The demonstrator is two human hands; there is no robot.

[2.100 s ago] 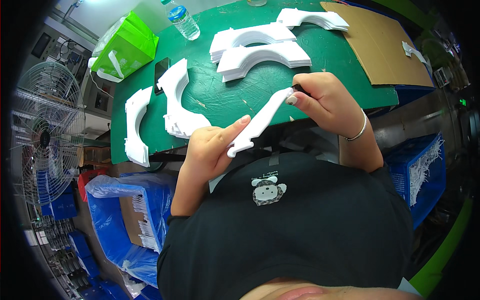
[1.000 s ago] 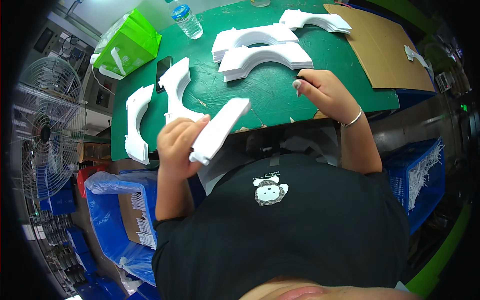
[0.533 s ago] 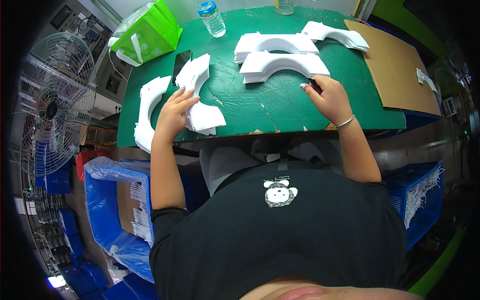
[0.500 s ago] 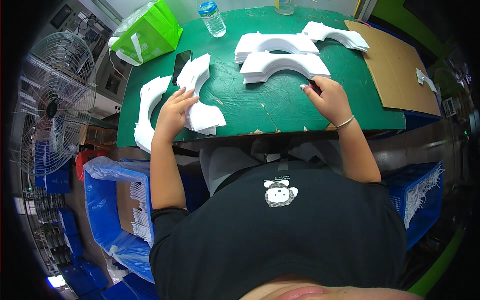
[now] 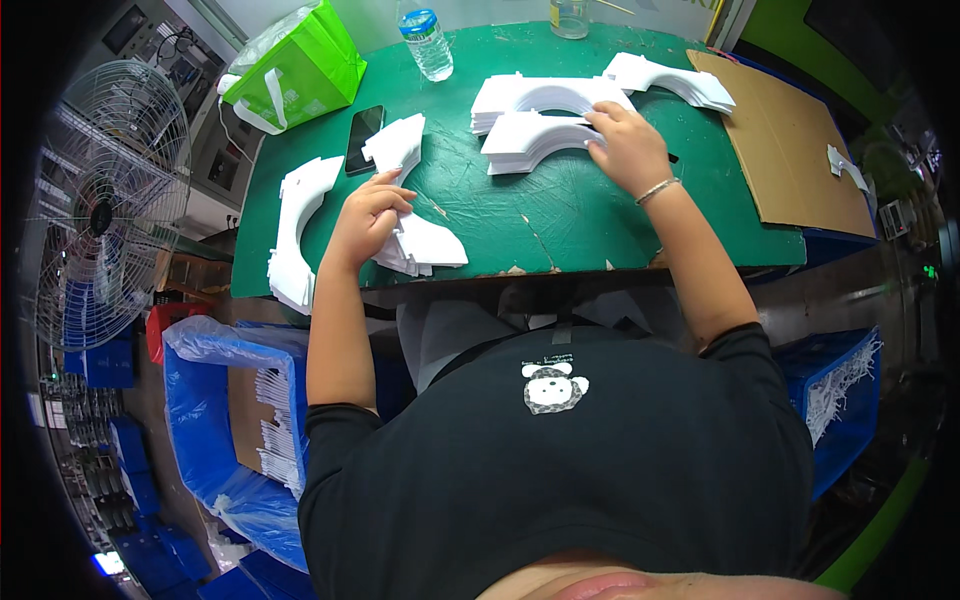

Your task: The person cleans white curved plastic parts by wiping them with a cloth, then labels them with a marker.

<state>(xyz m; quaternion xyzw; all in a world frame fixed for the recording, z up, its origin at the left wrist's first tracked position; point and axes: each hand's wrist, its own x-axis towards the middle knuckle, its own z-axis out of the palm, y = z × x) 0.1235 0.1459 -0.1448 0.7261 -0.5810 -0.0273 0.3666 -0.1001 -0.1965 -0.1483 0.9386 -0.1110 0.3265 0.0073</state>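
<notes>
My left hand is over a stack of white curved sheet pieces at the left, with its index finger apart and the others loosely bent. The stack's lower end is fanned out. My right hand has its thumb and fingers closed on a near stack of white arched pieces, hiding its right end. A small dark tip shows just right of that hand; whether I hold it or it lies on the table cannot be told.
Other white stacks lie on the green table. Behind stand a phone, a water bottle, a green bag and a glass jar. Cardboard covers the right end. Blue crates flank me.
My right hand has moved left and away from me onto the near arched stack. My left hand's fingers have curled and the stack under it has splayed toward the right.
</notes>
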